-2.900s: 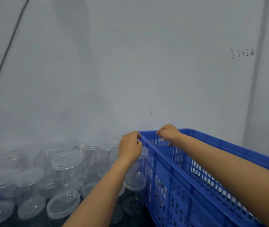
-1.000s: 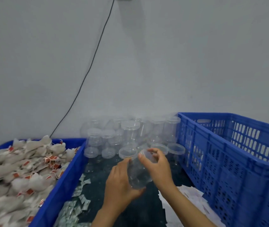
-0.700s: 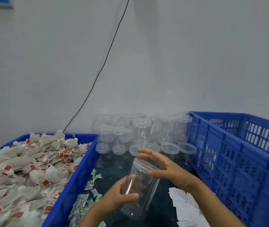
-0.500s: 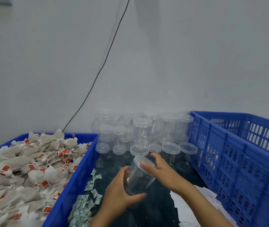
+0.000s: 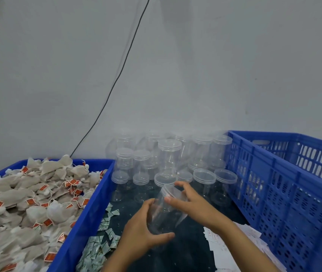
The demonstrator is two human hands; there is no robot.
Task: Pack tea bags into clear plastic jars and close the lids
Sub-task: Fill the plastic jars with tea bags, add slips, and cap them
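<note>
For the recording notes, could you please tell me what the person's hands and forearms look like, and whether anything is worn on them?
Both the left hand and the right hand are bare, with no gloves. No ring, watch or bracelet shows on either. The forearms are bare too: no sleeve or cuff is visible up to the bottom edge of the picture. No markings can be made out on them.

Single head-worn view, forward and down, close over the hands.

bare forearms, no sleeves visible
</note>
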